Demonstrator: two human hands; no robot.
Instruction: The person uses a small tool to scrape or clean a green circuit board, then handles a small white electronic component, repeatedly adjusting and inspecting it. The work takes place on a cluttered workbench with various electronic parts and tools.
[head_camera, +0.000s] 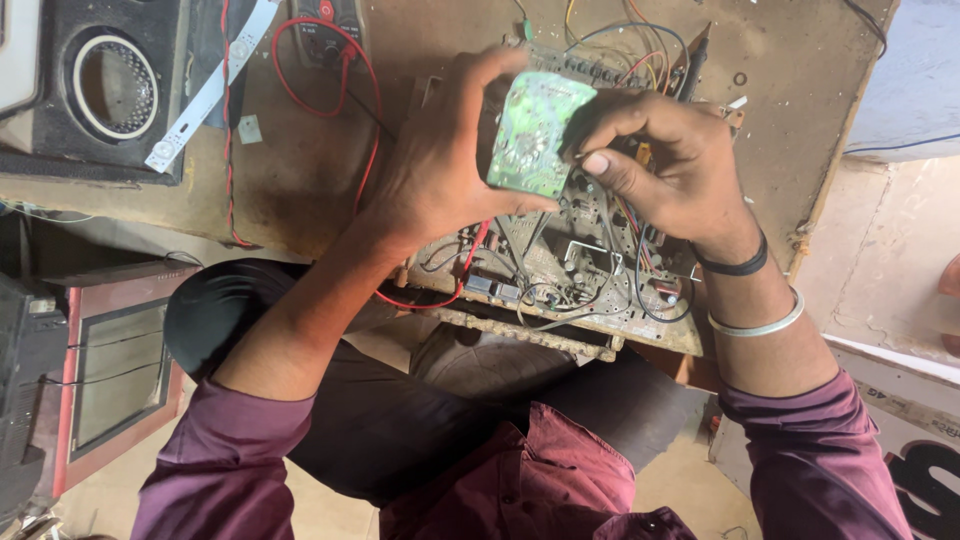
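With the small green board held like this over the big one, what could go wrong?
1. The small green circuit board is pinched between the left hand and right hand; if either grip loosens, it may drop onto the large circuit board.
2. Loose wires lie under the right hand and might snag.
3. The large board overhangs the workbench edge above the lap, so pressure might tip it.

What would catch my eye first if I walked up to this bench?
Both hands, the left hand and the right hand, grip a small green circuit board at centre. Beneath it lies a large wired circuit board; a round speaker sits at top left.
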